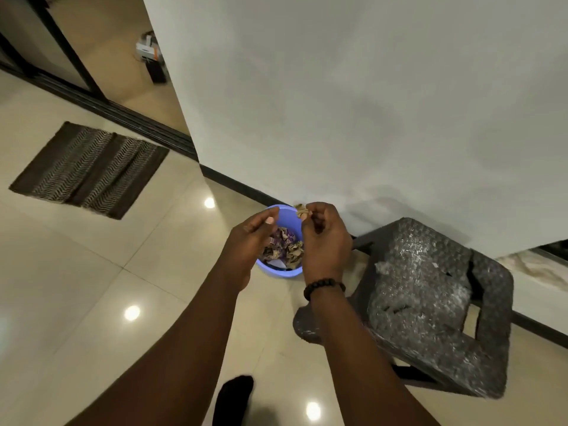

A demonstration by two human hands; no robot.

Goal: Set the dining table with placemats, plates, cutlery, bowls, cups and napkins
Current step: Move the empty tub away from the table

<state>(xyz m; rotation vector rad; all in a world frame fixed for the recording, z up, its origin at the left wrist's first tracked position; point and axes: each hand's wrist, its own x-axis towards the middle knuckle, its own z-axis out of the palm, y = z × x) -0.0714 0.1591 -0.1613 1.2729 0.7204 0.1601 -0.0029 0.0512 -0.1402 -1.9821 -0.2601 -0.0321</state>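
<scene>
two bare hands raised over a round blue plastic bin (284, 212) on glossy cream floor tiles (76, 272), close to a matte white wall (368, 87) with a dark skirting strip. right hand (324, 238), a dark beaded bracelet (324, 287) at the wrist, fingers curled, pinching a small crumpled scrap of brown paper (300, 211) above the bin's far rim. left hand (247, 244) just beside it, fingers loosely bent, gripping nothing visible. inside the bin, crumpled brown paper and purple-patterned wrappers (284, 244), partly hidden behind both hands; near rim peeking out below them. to the right, a dark chair (436, 302) wrapped in shiny bubble film, torn open in spots, lower legs hard to make out. upper left, a flat woven mat (89, 169) in brown and zigzag stripes, blurred. beyond a dark sliding-door track, a white and black object (152, 56), too blurred to identify. dark-socked foot (235, 398) cut off at the bottom edge. dining table, plates and cutlery out of frame.
</scene>
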